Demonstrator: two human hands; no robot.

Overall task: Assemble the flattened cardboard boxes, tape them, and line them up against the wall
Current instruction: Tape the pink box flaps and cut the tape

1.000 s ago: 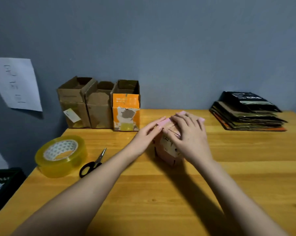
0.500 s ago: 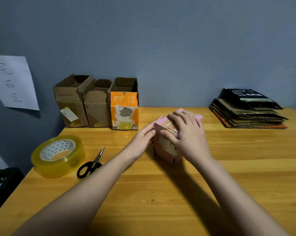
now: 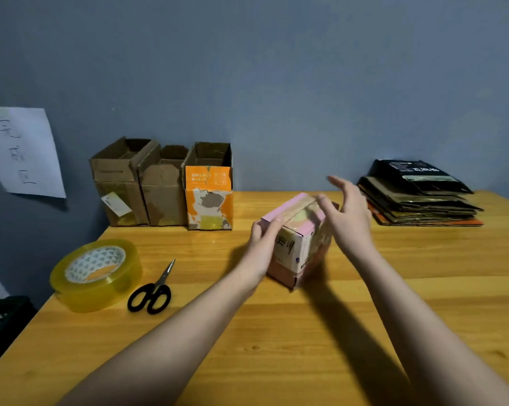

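The far side of the pink box [image 3: 298, 232] is hidden behind the right hand [image 3: 348, 219], which is blurred, its fingers spread and lifted above the box's far end; whether the thumb touches the taped top cannot be told. Three open boxes [image 3: 162, 186] are lined against the wall, with flattened cardboard [image 3: 417, 200] stacked far right, and a tape roll [image 3: 96, 273] and scissors [image 3: 153, 288] laid left. The box is stood mid-worktop [image 3: 306, 332], its long axis running from near left to far right, its left near edge gripped by the left hand [image 3: 263, 244] with curled fingers.
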